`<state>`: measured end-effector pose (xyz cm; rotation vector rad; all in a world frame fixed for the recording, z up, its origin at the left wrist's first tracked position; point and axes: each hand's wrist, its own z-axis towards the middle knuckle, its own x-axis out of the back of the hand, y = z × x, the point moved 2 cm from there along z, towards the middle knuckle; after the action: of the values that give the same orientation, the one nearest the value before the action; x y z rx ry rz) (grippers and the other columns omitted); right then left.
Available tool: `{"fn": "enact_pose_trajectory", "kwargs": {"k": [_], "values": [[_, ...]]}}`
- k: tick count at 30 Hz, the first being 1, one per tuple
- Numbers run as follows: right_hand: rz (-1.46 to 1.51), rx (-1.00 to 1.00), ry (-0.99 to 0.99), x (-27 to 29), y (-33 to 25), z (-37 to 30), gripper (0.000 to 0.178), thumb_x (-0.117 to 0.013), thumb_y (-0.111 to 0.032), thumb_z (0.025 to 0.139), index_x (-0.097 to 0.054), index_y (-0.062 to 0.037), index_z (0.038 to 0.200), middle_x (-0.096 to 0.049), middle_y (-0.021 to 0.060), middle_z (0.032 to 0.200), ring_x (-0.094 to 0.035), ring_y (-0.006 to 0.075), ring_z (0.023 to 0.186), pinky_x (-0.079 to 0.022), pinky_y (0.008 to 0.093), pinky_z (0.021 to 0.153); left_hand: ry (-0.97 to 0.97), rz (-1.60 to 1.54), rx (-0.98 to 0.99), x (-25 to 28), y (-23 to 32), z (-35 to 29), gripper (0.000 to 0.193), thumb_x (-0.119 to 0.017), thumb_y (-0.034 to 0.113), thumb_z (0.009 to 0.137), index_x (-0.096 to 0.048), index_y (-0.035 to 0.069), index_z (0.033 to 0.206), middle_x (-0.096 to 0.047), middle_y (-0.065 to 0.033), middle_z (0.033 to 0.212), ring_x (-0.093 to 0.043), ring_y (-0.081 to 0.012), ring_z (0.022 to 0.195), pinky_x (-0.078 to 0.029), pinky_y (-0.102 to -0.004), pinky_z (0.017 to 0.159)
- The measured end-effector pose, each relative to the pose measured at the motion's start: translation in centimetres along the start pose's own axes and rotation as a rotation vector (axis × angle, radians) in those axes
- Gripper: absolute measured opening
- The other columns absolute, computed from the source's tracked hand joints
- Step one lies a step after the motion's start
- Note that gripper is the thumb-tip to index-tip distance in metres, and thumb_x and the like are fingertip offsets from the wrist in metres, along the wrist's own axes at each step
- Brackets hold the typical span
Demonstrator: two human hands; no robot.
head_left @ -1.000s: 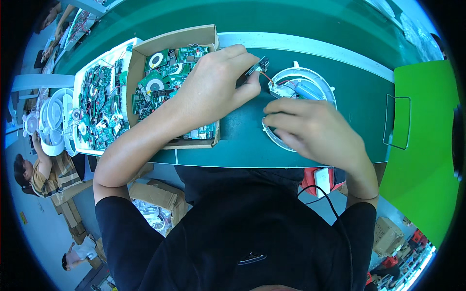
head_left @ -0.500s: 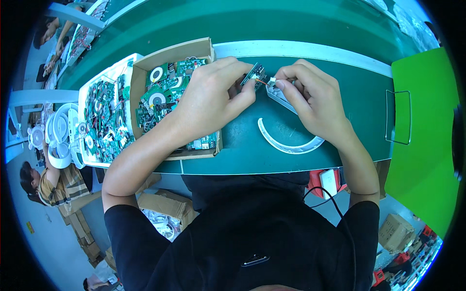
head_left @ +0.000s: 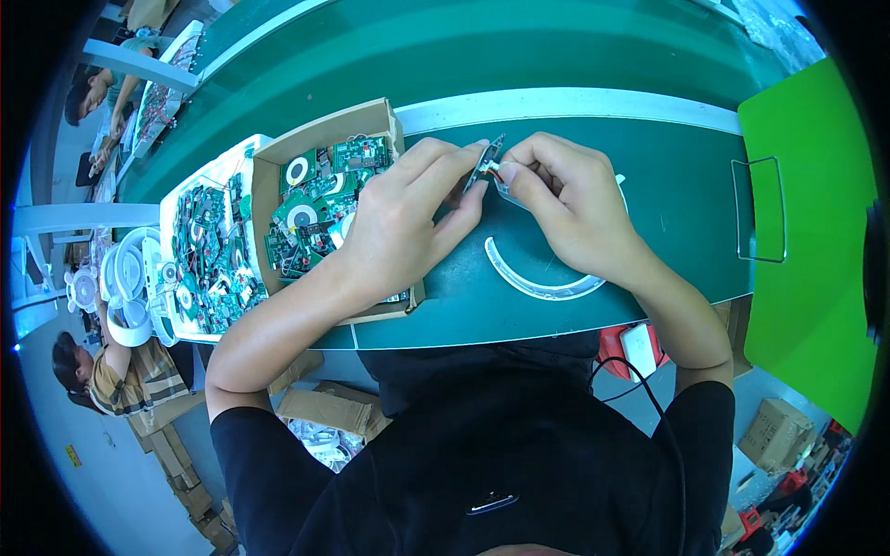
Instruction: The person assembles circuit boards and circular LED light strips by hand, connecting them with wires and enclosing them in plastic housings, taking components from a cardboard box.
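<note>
My left hand (head_left: 417,208) is closed on the edge of a small green circuit board (head_left: 485,162), which stands tilted between thumb and fingers. Pinched in my right hand (head_left: 570,204) is a small white wire connector (head_left: 493,169), pressed up against the board's face. Short reddish wires show beside it. Whether the plug is seated in the board is too small to tell. Partly hidden behind my right hand lies a pale, clear-looking part (head_left: 622,190). On the green table below my hands rests a curved translucent strip (head_left: 547,290).
A cardboard box (head_left: 324,145) of green boards with round white coils stands at my left. Beside it is a white foam tray (head_left: 169,215) heaped with more boards, then white round housings (head_left: 130,273). A bright green panel (head_left: 816,250) stands right. Co-workers sit at far left.
My right hand has moved left, bringing the white connector from beside the circuit board up against it. The board is turned more edge-on. The whole view has shifted slightly.
</note>
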<state>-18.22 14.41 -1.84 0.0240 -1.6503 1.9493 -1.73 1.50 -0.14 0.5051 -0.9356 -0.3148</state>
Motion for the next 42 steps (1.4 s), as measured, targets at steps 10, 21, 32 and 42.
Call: {"fn": "enact_pose_trajectory", "kwargs": {"k": [10,21,32,42], "values": [[0.365,-0.225,-0.15,0.3,1.0,0.2,0.022,-0.061,-0.015,0.106,-0.071,0.0033,0.102,-0.07,0.0064,0.084,-0.063,0.0107,0.078,-0.049,0.0286,0.069,-0.034,0.233,-0.172,0.1,1.0,-0.1,0.047,-0.087,-0.002,0.084,-0.074,-0.003,0.129,-0.073,-0.0129,0.103,-0.073,-0.0212,0.077,-0.059,-0.0333,0.064],[0.062,-0.083,-0.073,1.4,-0.2,0.3,0.017,-0.071,-0.016,0.105,-0.074,-0.0006,0.098,-0.068,0.0033,0.084,-0.06,0.0103,0.069,-0.05,0.0292,0.065,-0.026,0.173,-0.155,0.4,-0.1,0.6,0.035,-0.08,-0.007,0.084,-0.073,-0.003,0.118,-0.068,-0.0115,0.095,-0.069,-0.0215,0.073,-0.056,-0.0329,0.064],[-0.394,0.302,-0.078,1.9,-0.3,-0.5,0.008,-0.078,-0.006,0.089,-0.073,-0.0034,0.096,-0.064,0.011,0.091,-0.066,0.0306,0.083,-0.054,0.0429,0.073,-0.045,0.123,-0.041,0.3,-0.4,0.8,0.017,-0.062,0.002,0.103,-0.065,-0.003,0.119,-0.066,-0.0179,0.094,-0.068,-0.0363,0.077,-0.054,-0.0458,0.072],[-0.471,0.275,-0.167,0.6,1.1,0.1,0.011,-0.078,-0.011,0.09,-0.079,-0.0031,0.097,-0.066,0.0107,0.095,-0.065,0.0312,0.096,-0.056,0.0445,0.085,-0.26,-0.22,0.291,0.7,-0.6,0.6,0.018,-0.057,0.01,0.112,-0.06,-0.001,0.125,-0.075,-0.0125,0.086,-0.078,-0.0219,0.081,-0.058,-0.034,0.071]]}}
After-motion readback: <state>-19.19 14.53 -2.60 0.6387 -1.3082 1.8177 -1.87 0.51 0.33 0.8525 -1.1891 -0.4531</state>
